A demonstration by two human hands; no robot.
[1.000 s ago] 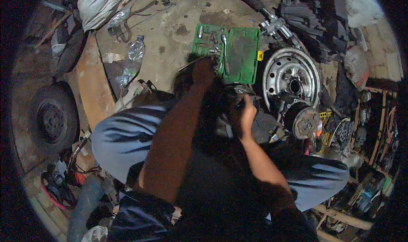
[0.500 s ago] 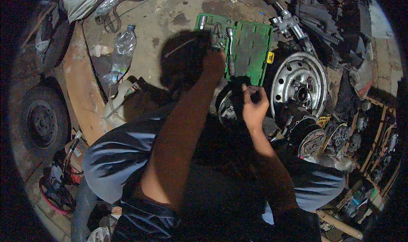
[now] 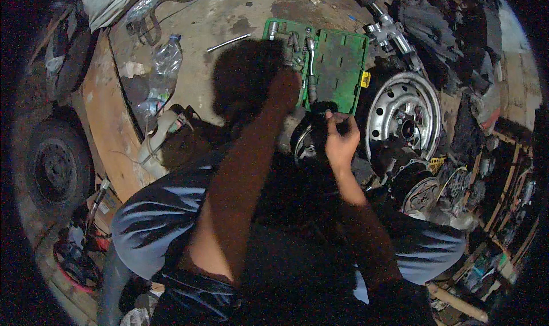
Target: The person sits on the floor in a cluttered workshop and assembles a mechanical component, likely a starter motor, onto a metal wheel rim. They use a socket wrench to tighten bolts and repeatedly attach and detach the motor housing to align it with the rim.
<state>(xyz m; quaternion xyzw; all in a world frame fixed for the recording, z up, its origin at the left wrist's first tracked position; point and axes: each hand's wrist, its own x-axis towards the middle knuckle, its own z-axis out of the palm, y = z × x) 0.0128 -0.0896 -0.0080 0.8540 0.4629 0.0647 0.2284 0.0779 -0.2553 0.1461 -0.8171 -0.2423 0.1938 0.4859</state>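
Observation:
My left hand (image 3: 286, 87) reaches into the shaded left half of an open green tool case (image 3: 343, 71). Its fingers are lost in the dark, so their grip does not show. Sockets (image 3: 273, 30) and a ratchet handle (image 3: 310, 57) lie in the case. Just below the case's lid, my right hand (image 3: 344, 140) is closed, thumb and fingers curled together near a dark, round part (image 3: 306, 143). What they pinch is hidden in shadow. A slim metal rod (image 3: 229, 42) lies on the floor left of the case.
On the right stand a silver wheel rim (image 3: 403, 117), a drum-like metal part (image 3: 420, 191) and a chrome jointed part (image 3: 392, 34). To the left are a clear plastic bottle (image 3: 166, 63), a wooden board (image 3: 106, 103) and a tyre (image 3: 57, 160).
The metal rod has shifted up and left, out of the shadow and into the light. Both hands stay almost where they were.

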